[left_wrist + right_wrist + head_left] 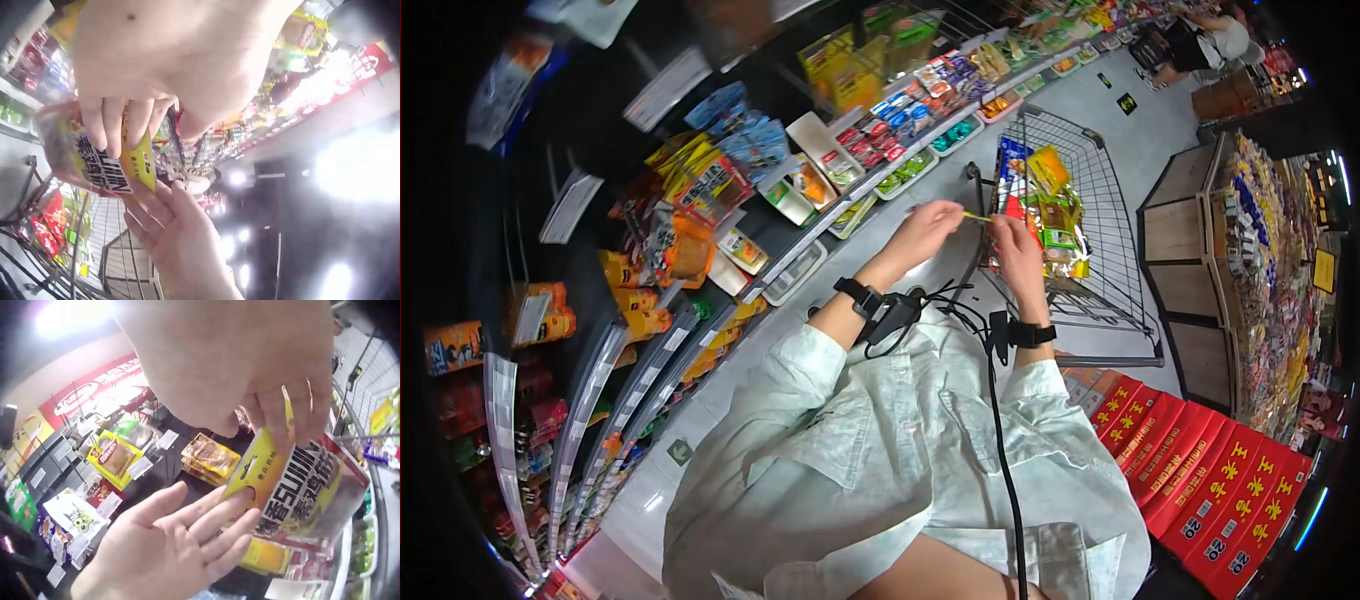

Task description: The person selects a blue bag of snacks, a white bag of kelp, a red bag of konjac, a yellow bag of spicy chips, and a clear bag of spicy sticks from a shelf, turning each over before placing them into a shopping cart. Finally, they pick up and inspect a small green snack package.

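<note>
A snack packet with a yellow top, a hanging slot and bold dark lettering (300, 487) is held between both hands. From the head it shows edge-on as a thin yellow strip (977, 217). My left hand (935, 235) grips one side of its top end, its fingers lying over the printed face in the left wrist view. Opposite, my right hand (1017, 250) holds the other side of that end, close to the left. In the right wrist view the left palm (169, 550) faces the camera, fingertips at the packet's yellow edge. The packet's body extends away from the fingers.
A wire shopping cart (1115, 200) holding several colourful packets (1055, 225) stands just beyond the right hand. Snack shelves (820, 190) run along the left. Red stacked boxes (1190, 460) and a bulk-goods stand (1200, 240) are at the right. Another person (1210, 45) is in the far aisle.
</note>
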